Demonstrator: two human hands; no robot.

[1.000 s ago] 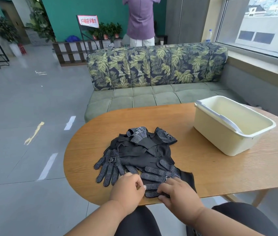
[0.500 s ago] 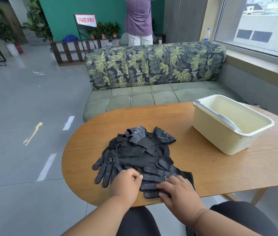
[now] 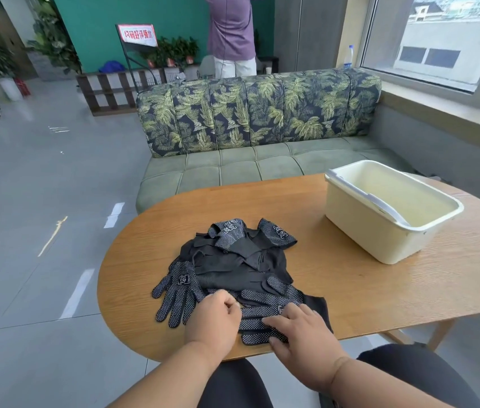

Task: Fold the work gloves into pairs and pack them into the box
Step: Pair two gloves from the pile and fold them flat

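Note:
A heap of black work gloves with white grip dots [image 3: 234, 260] lies on the oval wooden table [image 3: 365, 284]. One glove [image 3: 178, 293] is spread flat at the heap's left. The nearest glove [image 3: 265, 322] lies by the table's front edge. My left hand [image 3: 213, 322] is curled into a fist on that glove's left end, pinching its fabric. My right hand [image 3: 300, 331] rests flat on its right part, fingers apart, pressing it down. The cream plastic box [image 3: 388, 210] stands empty at the table's right, a hand's reach beyond the heap.
A leaf-patterned green sofa [image 3: 262, 134] stands behind the table. A person [image 3: 231, 33] stands behind the sofa, back turned. A window sill [image 3: 444, 107] runs along the right. Grey tiled floor lies to the left. My dark-trousered knees sit under the table's front edge.
My right hand has flattened and slid a little right over the nearest glove. My left hand stays bunched on its left end. The heap and the box have not moved.

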